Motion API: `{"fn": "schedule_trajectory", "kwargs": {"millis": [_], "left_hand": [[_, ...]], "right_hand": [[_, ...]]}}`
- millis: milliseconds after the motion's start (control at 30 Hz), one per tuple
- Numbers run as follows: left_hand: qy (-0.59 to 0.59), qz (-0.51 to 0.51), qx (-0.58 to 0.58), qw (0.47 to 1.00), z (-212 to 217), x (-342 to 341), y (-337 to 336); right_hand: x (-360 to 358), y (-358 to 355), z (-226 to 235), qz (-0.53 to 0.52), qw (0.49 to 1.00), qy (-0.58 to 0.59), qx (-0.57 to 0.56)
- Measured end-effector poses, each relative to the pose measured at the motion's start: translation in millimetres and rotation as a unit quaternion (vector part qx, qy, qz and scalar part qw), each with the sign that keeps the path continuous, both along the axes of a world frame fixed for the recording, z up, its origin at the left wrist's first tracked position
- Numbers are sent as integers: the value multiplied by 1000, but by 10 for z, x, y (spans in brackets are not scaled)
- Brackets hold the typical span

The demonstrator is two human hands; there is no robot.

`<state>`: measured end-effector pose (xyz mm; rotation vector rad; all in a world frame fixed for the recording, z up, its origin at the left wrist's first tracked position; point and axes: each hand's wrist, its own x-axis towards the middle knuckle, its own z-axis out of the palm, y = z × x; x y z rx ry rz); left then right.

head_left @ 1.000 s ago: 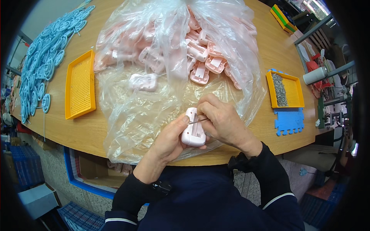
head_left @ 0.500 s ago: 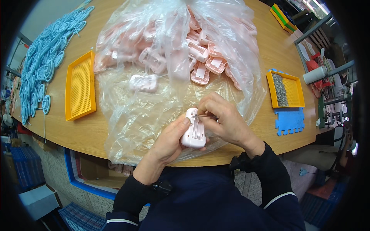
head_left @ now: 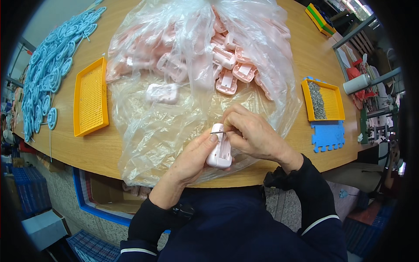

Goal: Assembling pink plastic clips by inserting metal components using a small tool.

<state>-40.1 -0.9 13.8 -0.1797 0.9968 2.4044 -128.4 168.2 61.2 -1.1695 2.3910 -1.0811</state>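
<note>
My left hand is closed around a pale pink plastic housing, its thumb along the left edge. An oblong recess in the housing faces up, with small holes around it. In my right hand, a thin dark metal tool is pinched between thumb and fingers. Its slim end lies across the upper part of the housing, near my left thumb. Whether it is tweezers or a single blade, I cannot tell. Beyond my hands, a clear plastic bag holds many similar pink housings.
A yellow tray stands at the left, beside a heap of light blue plastic parts. At the right, another yellow tray holds small metal pieces, partly over a blue foam mat. The table edge runs in front of me.
My right hand has shifted slightly, and the tool now lies flatter across the top of the housing. My left hand keeps its hold, with the housing tilted a little differently.
</note>
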Motion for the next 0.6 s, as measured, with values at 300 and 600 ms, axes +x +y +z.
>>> {"fn": "schedule_trajectory", "kwargs": {"millis": [300,600], "left_hand": [[0,7,-39,999,8,19,-25],[-15,-1,-27,1000,73,23,-87]], "right_hand": [[40,-79,6,13,996,81,36],[-48,-94,47,64,997,21,45]]}}
